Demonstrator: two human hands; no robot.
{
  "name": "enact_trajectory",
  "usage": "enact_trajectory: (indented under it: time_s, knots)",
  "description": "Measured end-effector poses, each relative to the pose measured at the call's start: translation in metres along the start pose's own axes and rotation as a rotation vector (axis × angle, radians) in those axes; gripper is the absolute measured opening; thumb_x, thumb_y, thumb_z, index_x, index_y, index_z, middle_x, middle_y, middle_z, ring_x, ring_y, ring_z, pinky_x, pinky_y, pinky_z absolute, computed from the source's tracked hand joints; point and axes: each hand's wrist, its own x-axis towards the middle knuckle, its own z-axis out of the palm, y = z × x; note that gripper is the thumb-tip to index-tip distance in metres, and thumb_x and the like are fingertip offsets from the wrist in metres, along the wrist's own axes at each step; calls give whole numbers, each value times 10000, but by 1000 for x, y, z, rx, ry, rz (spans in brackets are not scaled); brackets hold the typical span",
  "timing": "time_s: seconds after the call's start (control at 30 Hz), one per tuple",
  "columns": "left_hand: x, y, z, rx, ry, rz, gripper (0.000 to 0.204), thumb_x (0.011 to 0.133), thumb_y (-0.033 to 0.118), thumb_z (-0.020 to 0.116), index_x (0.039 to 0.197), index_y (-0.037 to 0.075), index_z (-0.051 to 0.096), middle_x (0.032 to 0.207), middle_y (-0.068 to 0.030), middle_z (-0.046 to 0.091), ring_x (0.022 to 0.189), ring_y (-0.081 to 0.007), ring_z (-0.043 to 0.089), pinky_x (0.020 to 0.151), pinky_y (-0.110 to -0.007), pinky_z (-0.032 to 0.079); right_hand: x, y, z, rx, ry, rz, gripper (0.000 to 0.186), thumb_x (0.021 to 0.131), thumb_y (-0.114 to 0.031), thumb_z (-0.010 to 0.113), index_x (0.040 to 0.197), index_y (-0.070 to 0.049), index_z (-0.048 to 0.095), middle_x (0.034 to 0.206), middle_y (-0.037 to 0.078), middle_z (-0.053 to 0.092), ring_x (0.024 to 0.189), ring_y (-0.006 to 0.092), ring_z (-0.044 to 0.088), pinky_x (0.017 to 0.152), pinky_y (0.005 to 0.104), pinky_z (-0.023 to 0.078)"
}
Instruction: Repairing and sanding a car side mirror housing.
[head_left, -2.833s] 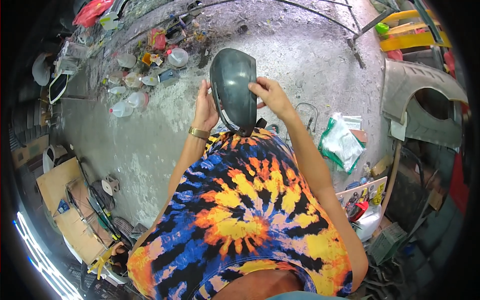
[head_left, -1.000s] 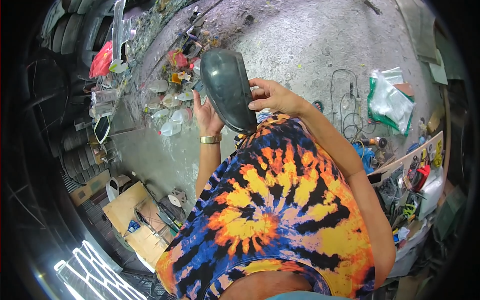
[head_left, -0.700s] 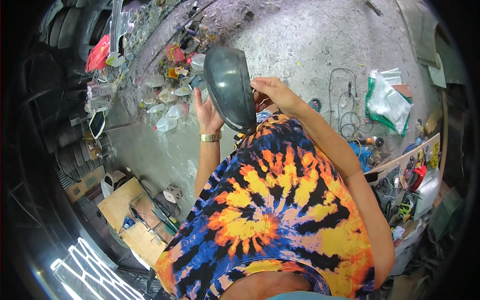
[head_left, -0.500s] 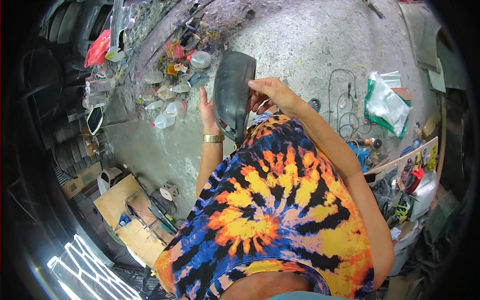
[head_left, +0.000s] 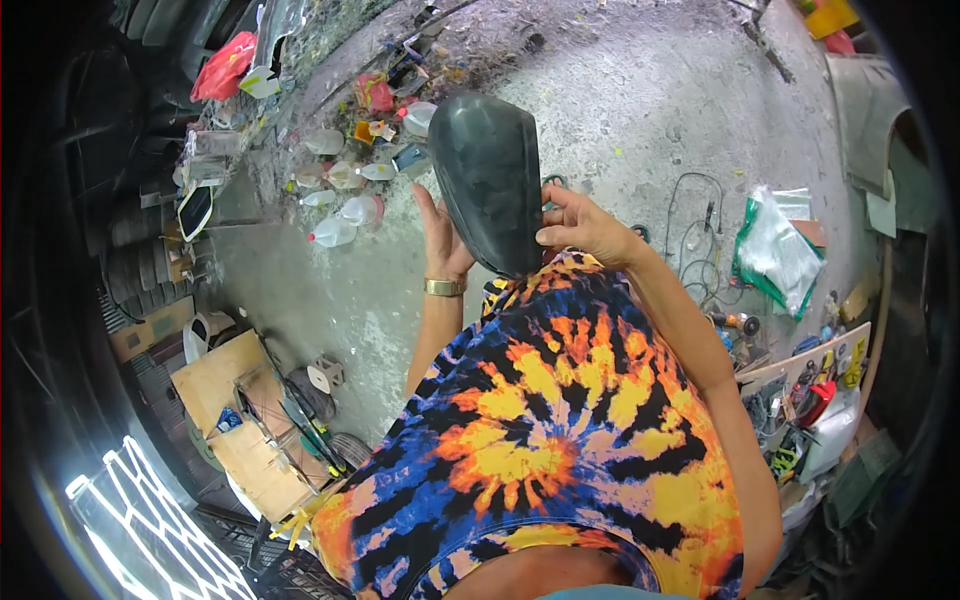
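A glossy dark grey, curved shell like a car mirror cover (head_left: 483, 180) stands tilted above my tie-dye shirt (head_left: 540, 400), its broad outer face toward me. My left hand (head_left: 443, 240), with a gold watch at the wrist, supports it from the left and behind; the thumb points up beside it and the other fingers are hidden. My right hand (head_left: 575, 225) grips the shell's right edge, fingers bent around it.
Plastic jugs (head_left: 355, 212) and scattered debris lie on the concrete floor at upper left. Wooden boards (head_left: 215, 390) are at lower left. A cable loop (head_left: 692, 180), plastic bags (head_left: 775, 255) and a tool-covered board (head_left: 850, 340) are right, a curved grey panel (head_left: 865, 100) beyond.
Since half a second ago the shell has turned to show more of its broad face and shifted right. My right hand now grips lower on its edge, and the head view has shifted slightly.
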Motion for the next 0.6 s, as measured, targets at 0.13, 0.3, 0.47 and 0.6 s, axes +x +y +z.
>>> enact_trajectory:
  time_s: [0.13, 0.3, 0.47, 0.6]
  knots:
    - [-1, -4, -3, 59, 98, -101, 864, 851, 713, 426, 1391, 39, 408, 1388, -176, 483, 1218, -317, 523, 1035, -475, 428, 0, 0, 0, 15, 51, -8, 267, 920, -203, 603, 1120, -36, 547, 973, 62, 658, 789, 121, 641, 693, 272, 530]
    - [-1, -10, -9, 98, 155, -89, 873, 843, 710, 430, 1396, 36, 392, 1390, -181, 475, 1225, -312, 516, 1040, -465, 428, 11, -9, 9, -101, 219, -59, 302, 936, -310, 613, 986, -15, 651, 807, 11, 669, 649, 96, 634, 603, 243, 523]
    - [-2, -14, -14, 207, 199, -63, 927, 819, 749, 407, 1415, 40, 367, 1403, -181, 462, 1240, -321, 504, 1047, -474, 420, 13, 23, -4, -124, 118, -88, 286, 912, -249, 652, 1073, -15, 617, 892, 17, 661, 767, 85, 628, 675, 248, 525]
    - [-5, -17, -19, 171, 187, -76, 964, 803, 774, 381, 1429, 43, 347, 1417, -183, 447, 1246, -329, 498, 1055, -484, 406, 11, 32, -1, -118, 34, -145, 457, 861, -168, 711, 1245, -24, 509, 1069, 40, 625, 936, 104, 587, 772, 267, 503]
